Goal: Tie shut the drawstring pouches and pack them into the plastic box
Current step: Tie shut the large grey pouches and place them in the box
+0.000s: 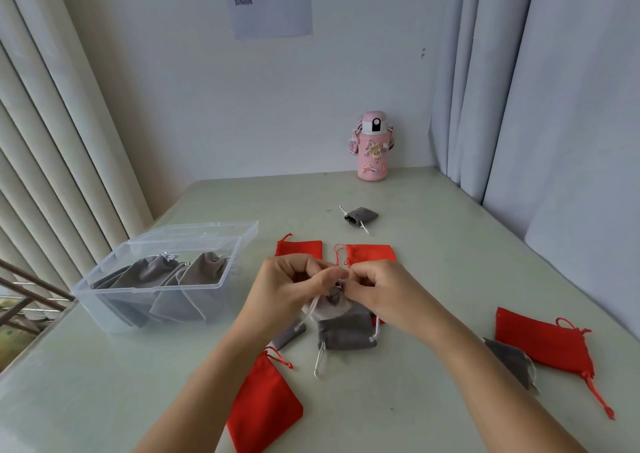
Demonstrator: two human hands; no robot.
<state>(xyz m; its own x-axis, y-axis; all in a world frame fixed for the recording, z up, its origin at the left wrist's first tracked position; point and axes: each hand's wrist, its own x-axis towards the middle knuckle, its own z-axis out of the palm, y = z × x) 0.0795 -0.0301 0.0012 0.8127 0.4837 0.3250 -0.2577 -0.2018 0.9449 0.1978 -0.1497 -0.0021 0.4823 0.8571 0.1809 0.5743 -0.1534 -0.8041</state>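
plastic box [104,281] at left of the frame already holds several grey pouches. loose red pouches [547,341] and grey ones wait on the table. at centre, left hand [287,286] and right hand [377,290] pinch the cords of a grey pouch [329,305], tying underway.

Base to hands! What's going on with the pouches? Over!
Left hand and right hand pinch neck of grey pouch, mid-tie. Box open, grey pouches inside. Red pouches loose on table, none blocking box.
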